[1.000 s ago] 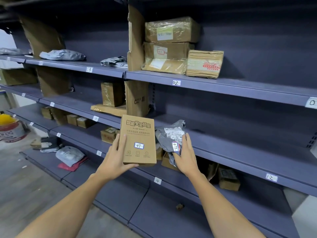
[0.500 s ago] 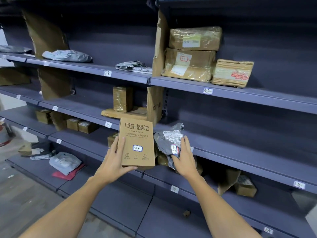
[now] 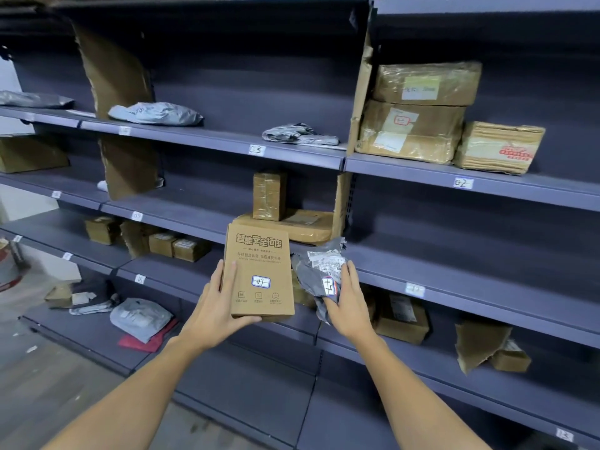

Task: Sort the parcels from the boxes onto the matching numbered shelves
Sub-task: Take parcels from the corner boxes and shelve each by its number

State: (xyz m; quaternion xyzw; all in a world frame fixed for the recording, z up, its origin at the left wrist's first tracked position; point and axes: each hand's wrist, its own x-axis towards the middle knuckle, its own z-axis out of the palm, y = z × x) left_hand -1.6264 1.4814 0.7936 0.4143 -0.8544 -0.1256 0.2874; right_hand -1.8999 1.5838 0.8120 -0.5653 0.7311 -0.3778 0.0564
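Before grey shelves (image 3: 207, 141), left hand (image 3: 217, 309) holds carton (image 3: 259, 271); right hand (image 3: 349, 302) holds mailer (image 3: 316, 271).

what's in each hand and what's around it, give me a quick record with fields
left hand: holds a flat cardboard box
box number: sticker reads 07
right hand: holds a grey bag
bag number: handwritten, unclear
readable shelf tags: tag 03, tag 02
above tag 02: three brown parcels
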